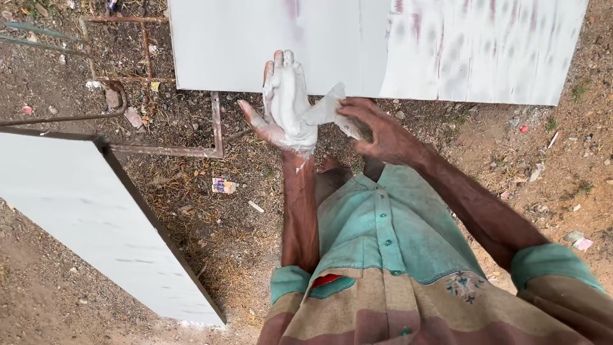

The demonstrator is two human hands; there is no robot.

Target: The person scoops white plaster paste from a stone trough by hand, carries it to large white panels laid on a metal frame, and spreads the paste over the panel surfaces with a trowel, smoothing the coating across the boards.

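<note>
Head view: left hand (287, 105) open, fingers up, paint-coated; right hand (377, 131) grips a rag (329, 110) against it.

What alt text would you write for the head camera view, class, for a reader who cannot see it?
A person's left hand, coated in white paint, is held palm up while the right hand wipes it with a paint-smeared rag. Beyond lies a white-painted board on bare littered ground; a second white board sits at left beside a rusty metal frame.
</note>
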